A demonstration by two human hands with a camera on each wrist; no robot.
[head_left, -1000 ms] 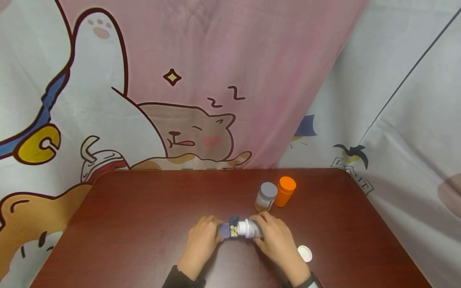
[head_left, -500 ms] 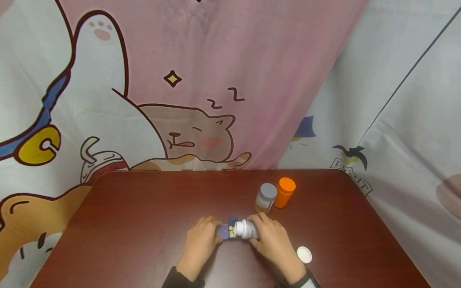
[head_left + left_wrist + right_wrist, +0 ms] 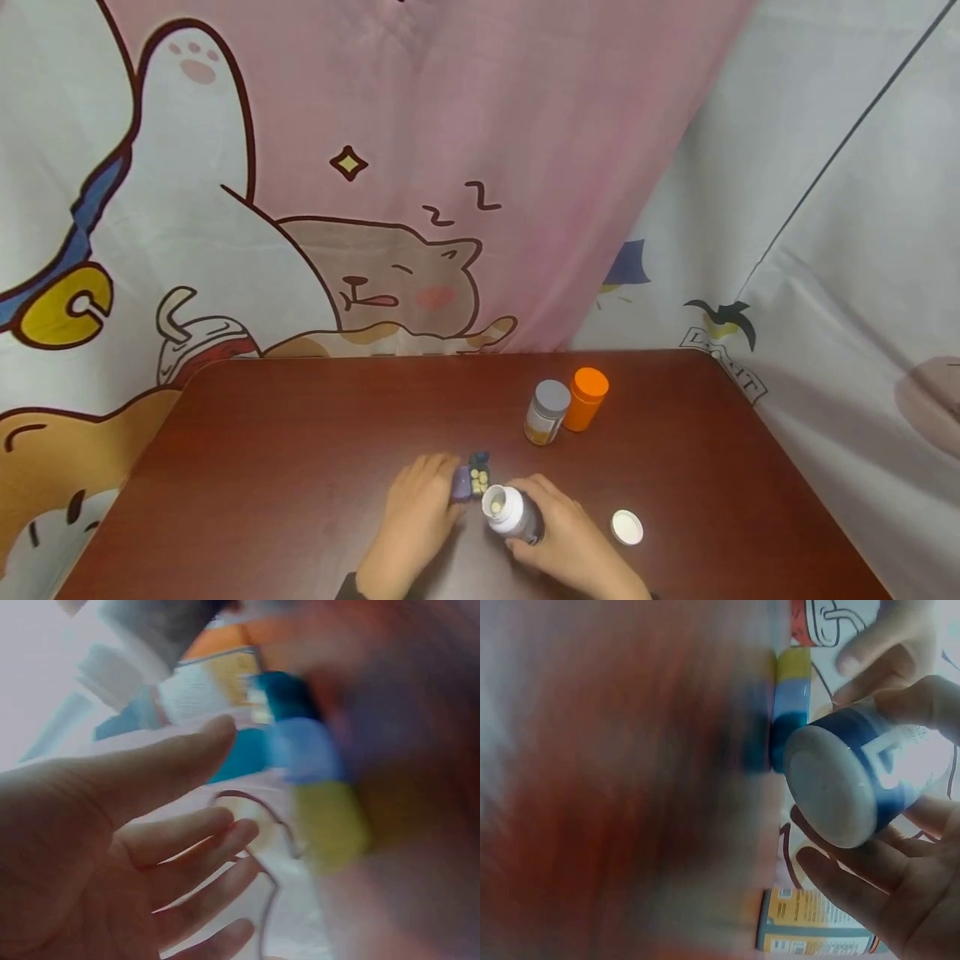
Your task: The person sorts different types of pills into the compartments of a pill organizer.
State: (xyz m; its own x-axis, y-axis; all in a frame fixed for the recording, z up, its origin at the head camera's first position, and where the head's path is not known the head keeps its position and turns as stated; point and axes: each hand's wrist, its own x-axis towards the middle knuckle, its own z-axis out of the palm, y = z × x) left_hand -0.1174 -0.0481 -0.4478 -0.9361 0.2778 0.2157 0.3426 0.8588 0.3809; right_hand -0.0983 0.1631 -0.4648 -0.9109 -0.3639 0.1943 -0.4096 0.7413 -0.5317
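My right hand (image 3: 558, 529) grips a white pill bottle (image 3: 832, 784) with a blue label. In the head view the uncapped bottle leans, its mouth facing up and left with pale tablets inside. Just left of it lies a small pill organizer (image 3: 307, 754) with yellow, purple and teal sections. Its teal compartment stands with the lid up and holds several pale yellow tablets (image 3: 479, 481). My left hand (image 3: 420, 508) is beside the organizer's left end, covering part of it in the head view. The left wrist view shows its fingers (image 3: 199, 844) loosely bent, holding nothing.
A white cap (image 3: 627, 527) lies to the right of my right hand. Behind, a clear jar with a grey lid (image 3: 547, 412) stands next to an orange bottle (image 3: 586, 398). The brown table (image 3: 300, 433) ends at a cartoon-printed curtain (image 3: 420, 125).
My right hand has drawn the bottle away from the organizer toward me and tilted its mouth upward. The tablets in the compartment are now uncovered. My left hand has eased off the organizer.
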